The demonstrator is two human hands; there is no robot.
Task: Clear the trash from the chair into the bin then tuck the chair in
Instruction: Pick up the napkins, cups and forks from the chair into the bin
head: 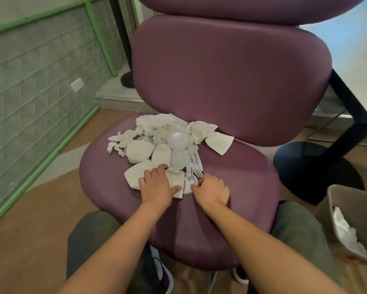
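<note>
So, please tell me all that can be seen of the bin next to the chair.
The bin stands on the wooden floor at the lower right of the view, beside the purple chair and close to the person's right knee. It looks like grey-beige plastic, with straight walls and an open top, no lid. Only part shows; the picture edge cuts off the rest. Crumpled white paper already lies inside. It appears tilted, though the wide lens may cause that. Neither hand touches it.

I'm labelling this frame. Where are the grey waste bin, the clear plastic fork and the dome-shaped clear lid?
grey waste bin (335,211): head view, left wall.
clear plastic fork (197,171): head view, tines.
dome-shaped clear lid (177,139): head view, top.
</note>
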